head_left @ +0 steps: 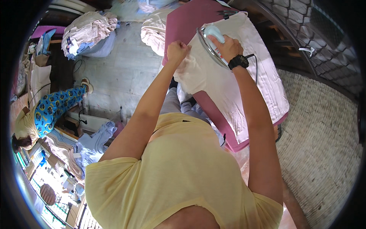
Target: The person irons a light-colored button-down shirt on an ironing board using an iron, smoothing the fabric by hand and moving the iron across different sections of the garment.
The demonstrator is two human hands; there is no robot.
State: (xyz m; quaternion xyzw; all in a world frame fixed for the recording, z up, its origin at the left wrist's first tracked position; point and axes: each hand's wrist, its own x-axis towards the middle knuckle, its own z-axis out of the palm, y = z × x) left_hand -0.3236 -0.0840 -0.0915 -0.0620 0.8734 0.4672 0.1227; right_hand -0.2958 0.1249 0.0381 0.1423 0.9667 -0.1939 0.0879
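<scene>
Pale-blue, shiny-soled iron point(214, 32) runs lengthwise along the maroon board point(183, 23), nose probably toward its far end; right hand point(230, 49) grips it, left hand point(177, 52) pinches cream cloth point(213, 82).

Soft, fairly even light on both hands point(177, 52), little blur there. Window point(59, 211) well left and rearward of them glares white. Rim black, edges bowed.

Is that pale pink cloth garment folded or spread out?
Spread out: the pale pink cloth garment lies broad and mostly flat over much of the maroon padded board.
</scene>
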